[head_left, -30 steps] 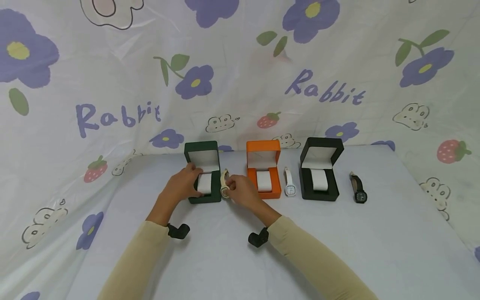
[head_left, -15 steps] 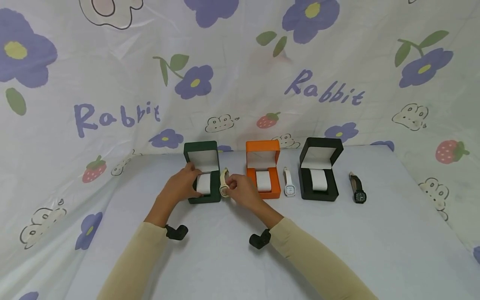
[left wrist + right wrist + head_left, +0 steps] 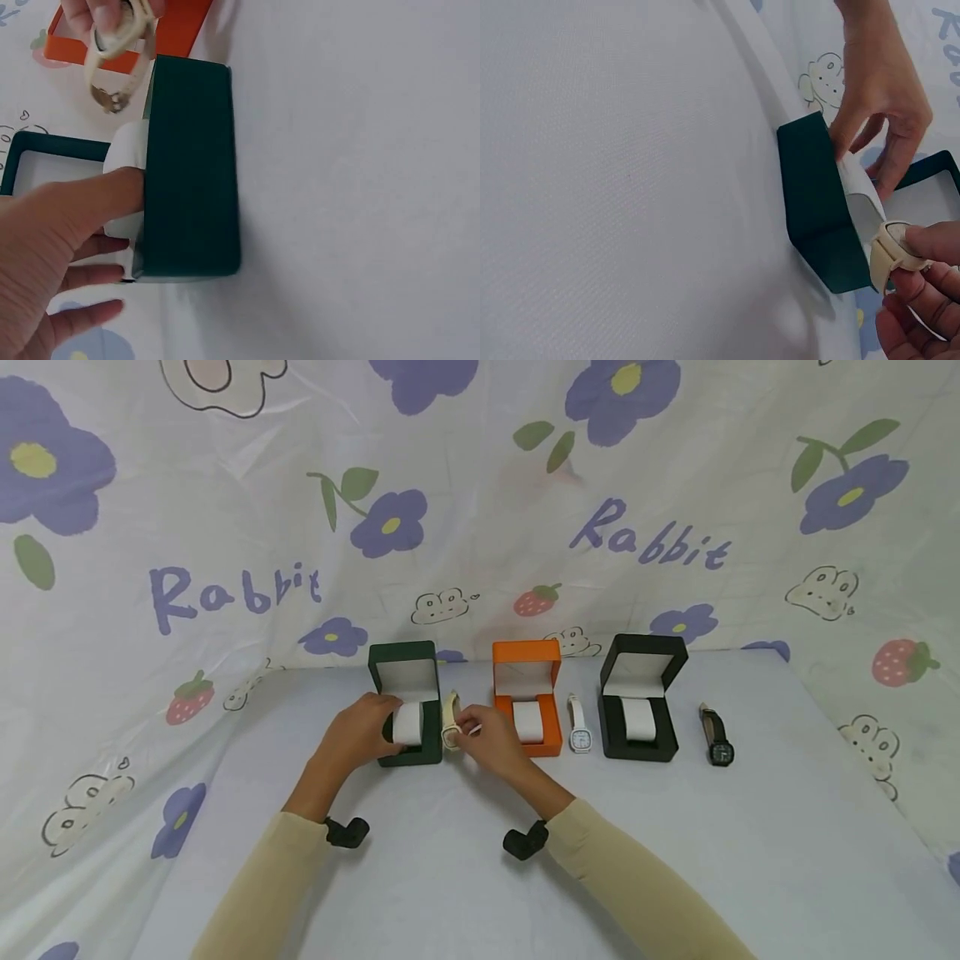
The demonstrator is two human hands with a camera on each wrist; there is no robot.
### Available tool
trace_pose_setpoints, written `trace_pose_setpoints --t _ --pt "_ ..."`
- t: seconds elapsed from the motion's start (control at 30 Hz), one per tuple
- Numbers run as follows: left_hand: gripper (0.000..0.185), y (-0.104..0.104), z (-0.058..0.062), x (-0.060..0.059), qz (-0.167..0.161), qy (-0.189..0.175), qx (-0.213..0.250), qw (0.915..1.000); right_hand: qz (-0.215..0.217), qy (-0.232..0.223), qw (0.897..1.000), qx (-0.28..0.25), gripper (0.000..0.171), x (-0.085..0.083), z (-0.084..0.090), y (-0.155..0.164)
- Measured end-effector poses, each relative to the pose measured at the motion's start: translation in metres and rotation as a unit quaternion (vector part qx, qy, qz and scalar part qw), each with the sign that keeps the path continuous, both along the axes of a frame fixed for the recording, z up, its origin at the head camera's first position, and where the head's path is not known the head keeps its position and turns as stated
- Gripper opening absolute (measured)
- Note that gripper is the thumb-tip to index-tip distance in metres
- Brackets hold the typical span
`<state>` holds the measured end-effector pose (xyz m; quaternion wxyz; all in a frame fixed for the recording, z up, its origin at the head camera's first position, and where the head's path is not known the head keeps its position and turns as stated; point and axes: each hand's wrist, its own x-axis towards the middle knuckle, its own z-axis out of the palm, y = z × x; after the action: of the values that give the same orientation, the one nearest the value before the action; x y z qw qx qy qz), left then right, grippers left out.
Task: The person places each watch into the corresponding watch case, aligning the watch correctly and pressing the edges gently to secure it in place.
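In the head view, my left hand [image 3: 358, 732] reaches into the open green watch box [image 3: 432, 735]. It pinches the white watch cushion [image 3: 408, 723] between thumb and fingers, and the cushion sits slightly raised. My right hand [image 3: 489, 739] holds a cream wristwatch [image 3: 451, 720] by its case, just right of the green box. The left wrist view shows the strap of this watch [image 3: 138, 73] hanging in a loop beside the cushion [image 3: 126, 150]. In the right wrist view, a thumb presses on the watch face [image 3: 897, 234], hiding part of the dial.
An open orange watch box [image 3: 551, 737] stands right of my right hand, with a white watch [image 3: 579, 731] beside it. Further right are an open black watch box [image 3: 666, 735] and a black watch [image 3: 717, 739]. A patterned cloth [image 3: 480, 527] hangs behind the table.
The cushion has risen slightly in the green box with my left hand. My right hand has turned the cream watch a little and moved it slightly; part of its strap now shows near the fingers.
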<state>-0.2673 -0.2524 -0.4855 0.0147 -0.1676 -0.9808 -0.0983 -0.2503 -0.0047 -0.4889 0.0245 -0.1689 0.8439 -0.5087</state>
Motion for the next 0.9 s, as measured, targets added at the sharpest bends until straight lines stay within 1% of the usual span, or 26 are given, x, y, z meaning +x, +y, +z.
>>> trace_pose_setpoints --t 0.13,0.27,0.33,0.5,0.57,0.7,0.83,0.9 --pt "0.075 -0.004 -0.004 0.001 -0.008 0.003 0.036 0.9993 -0.003 0.016 1.000 -0.010 0.016 0.002 0.002 0.003" --pt "0.077 -0.007 -0.007 0.004 -0.015 0.011 0.062 0.9979 -0.009 0.033 0.999 -0.019 0.017 0.005 0.002 0.006" --pt "0.078 -0.009 -0.008 0.005 -0.015 0.021 0.069 0.9973 -0.015 0.036 0.999 -0.025 0.017 0.007 0.003 0.008" --pt "0.082 -0.011 -0.008 0.010 -0.016 0.066 0.080 0.9945 -0.021 0.040 0.998 -0.037 0.019 0.009 0.007 0.014" --pt "0.083 -0.012 -0.008 0.012 -0.021 0.082 0.094 0.9920 -0.019 0.044 0.998 -0.047 0.019 0.010 0.008 0.016" --pt "0.082 -0.013 -0.006 0.015 -0.030 0.099 0.143 0.9843 -0.015 0.046 0.997 -0.068 0.018 0.012 0.009 0.022" --pt "0.081 -0.015 -0.006 0.017 -0.044 0.109 0.193 0.9741 -0.018 0.046 0.996 -0.072 0.017 0.017 0.012 0.027" --pt "0.081 -0.014 -0.004 0.020 -0.049 0.114 0.215 0.9688 -0.021 0.046 0.996 -0.072 0.018 0.019 0.014 0.030"
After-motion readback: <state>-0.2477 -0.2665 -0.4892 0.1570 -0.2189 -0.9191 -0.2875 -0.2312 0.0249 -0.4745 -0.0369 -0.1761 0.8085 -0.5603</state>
